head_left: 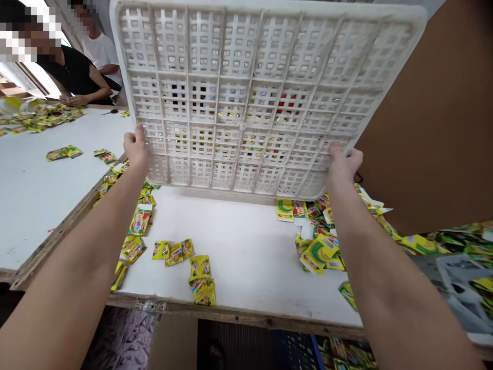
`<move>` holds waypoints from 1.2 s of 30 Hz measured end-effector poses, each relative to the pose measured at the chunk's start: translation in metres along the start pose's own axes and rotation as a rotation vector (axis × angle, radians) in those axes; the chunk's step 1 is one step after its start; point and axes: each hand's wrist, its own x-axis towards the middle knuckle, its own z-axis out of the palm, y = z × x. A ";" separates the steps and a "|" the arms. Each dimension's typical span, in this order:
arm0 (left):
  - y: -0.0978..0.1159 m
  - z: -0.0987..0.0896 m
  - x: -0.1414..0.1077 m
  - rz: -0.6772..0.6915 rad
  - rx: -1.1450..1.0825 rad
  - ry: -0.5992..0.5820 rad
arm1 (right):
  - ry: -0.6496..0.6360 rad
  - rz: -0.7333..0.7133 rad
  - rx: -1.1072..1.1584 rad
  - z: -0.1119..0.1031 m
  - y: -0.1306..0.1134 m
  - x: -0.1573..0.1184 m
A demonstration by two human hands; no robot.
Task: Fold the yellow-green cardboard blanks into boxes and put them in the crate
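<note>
A white plastic lattice basket [242,125] is tilted up in front of me, its ribbed underside facing my eyes. My left hand [136,146] grips its left edge, thumb on the underside. On the right edge my right hand [344,162] holds it the same way. Whatever the basket contains is hidden; bits of yellow and red show through the holes. Below it, yellow candy packets [200,277] lie on the white tabletop [246,252]. Flat yellow-green cartons [318,254] are piled beneath my right forearm, and a red-and-green carton [139,220] lies near my left one.
A wooden rail [57,236] divides this table from another white table [26,180] with heaped packets. Two people are at the far left. A brown cardboard panel [427,118] stands at right, by a grey bin [458,288] among packets. Below the table edge is a blue crate [300,349].
</note>
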 end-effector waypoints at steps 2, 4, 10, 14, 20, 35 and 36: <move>0.004 0.006 -0.002 -0.059 -0.049 0.024 | 0.071 0.015 0.022 0.000 -0.005 -0.002; 0.003 0.012 0.000 -0.081 -0.126 0.056 | 0.101 0.024 0.055 0.000 -0.007 -0.005; -0.012 0.023 0.013 -0.047 -0.364 0.124 | 0.051 0.025 0.192 0.002 0.000 -0.012; -0.013 0.019 0.011 -0.023 -0.401 0.149 | 0.029 0.010 0.235 -0.002 0.007 -0.005; -0.013 0.009 0.005 -0.019 -0.442 0.103 | 0.001 -0.034 0.280 -0.006 0.019 0.006; 0.037 -0.019 -0.059 -0.016 -0.075 0.262 | -0.101 0.162 0.134 -0.019 -0.021 0.043; 0.036 -0.017 -0.061 -0.016 -0.043 0.275 | -0.108 0.165 0.128 -0.019 -0.022 0.046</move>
